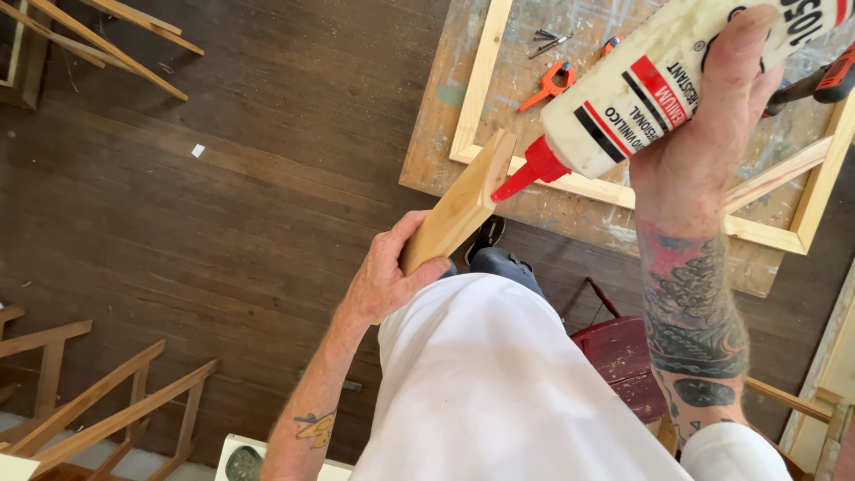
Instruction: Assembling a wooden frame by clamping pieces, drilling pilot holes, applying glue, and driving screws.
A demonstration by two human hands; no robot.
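Upper left of the frame: slats (107, 40) lying on the dark floor (267, 134), with a small white scrap (198, 150) to their right. Lower left: more wooden frames (98, 410) on the same floor.

Centre, a little left: left hand (385, 276), grip clamped on the lower end of a wood block (459, 207), thumb over the near face, fingers wrapped behind. Block tilted, upper end up and to the right, over the near-left edge of the tabletop (445, 116). Below it, a white shirt (481, 383) filling the bottom middle, a dark shoe (486, 235) just beyond on the floor.

Centre right: glue bottle (659, 85), white with a red nozzle (532, 169), tipped down to the left. Nozzle tip touching or just at the upper right edge of the block; cannot tell whether glue is coming out. Right hand (712, 134), grip clamped on the bottle, thumb laid across its label, tattooed forearm running down toward the lower right.

Upper middle to right: paint-splattered tabletop carrying a pale frame (481, 80), an orange clamp (550, 85) inside it and a few screws (550, 39) just above that. Far right edge: part of an orange-and-black tool (824, 80), partly hidden behind the hand. Lower right: a red stool (619, 352) beside the forearm.
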